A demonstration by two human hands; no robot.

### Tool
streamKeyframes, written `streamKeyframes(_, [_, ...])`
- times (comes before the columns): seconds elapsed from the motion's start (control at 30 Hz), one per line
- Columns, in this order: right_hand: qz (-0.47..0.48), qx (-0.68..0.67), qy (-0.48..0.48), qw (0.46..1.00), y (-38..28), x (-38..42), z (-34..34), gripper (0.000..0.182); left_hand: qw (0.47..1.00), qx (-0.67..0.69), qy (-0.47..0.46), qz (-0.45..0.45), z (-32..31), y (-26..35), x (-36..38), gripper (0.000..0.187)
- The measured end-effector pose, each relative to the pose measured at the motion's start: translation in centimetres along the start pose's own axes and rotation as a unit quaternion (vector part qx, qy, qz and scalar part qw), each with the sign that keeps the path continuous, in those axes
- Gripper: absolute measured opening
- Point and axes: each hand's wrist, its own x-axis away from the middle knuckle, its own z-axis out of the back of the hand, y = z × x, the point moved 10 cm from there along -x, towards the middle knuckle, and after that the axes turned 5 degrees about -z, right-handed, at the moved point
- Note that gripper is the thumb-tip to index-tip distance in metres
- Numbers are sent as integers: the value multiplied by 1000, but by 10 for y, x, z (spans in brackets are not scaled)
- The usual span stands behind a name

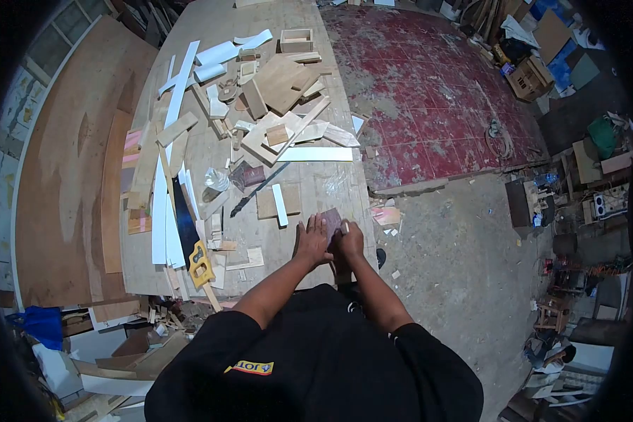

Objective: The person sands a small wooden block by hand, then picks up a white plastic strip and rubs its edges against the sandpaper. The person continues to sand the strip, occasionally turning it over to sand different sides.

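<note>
A reddish-brown sheet, like sandpaper (332, 219), lies at the near right part of the wooden worktable (250, 243). My left hand (312, 239) rests flat beside it, fingers stretched out and touching its left edge. At the sheet's lower right, my right hand (349, 240) is closed with the fingers bent; what it grips is hidden. Left of my hands, a white strip (280, 205) lies on a square wooden board (265, 203). A dark, narrow tool (259, 188) lies slanted behind that board.
A handsaw with a yellow handle (200, 264) lies at the table's left. Wood offcuts (279, 83) and white strips (181, 91) pile up farther back. Right of the table are a red tiled floor (429, 105) and a cardboard box (529, 79).
</note>
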Motion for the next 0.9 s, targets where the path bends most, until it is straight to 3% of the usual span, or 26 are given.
streamKeyframes(0.17, [73,22,-17,997,-2,49,10,21,999,29,25,-4,5,0,6,115])
streamKeyframes(0.27, [59,30,-13,998,-4,21,-4,19,997,51,65,-1,7,-2,5,115])
streamKeyframes(0.37, [2,15,-12,1000,-4,-7,-6,22,1000,-3,16,-5,2,0,6,114])
streamKeyframes(0.43, [91,22,24,995,-14,-11,-2,22,1000,24,19,-4,2,0,6,115])
streamKeyframes(0.63, [9,-16,-15,1000,29,64,14,13,999,33,29,-4,6,0,9,118])
streamKeyframes(0.9, [59,24,16,998,-18,-26,-16,17,1000,5,3,1,7,2,8,116])
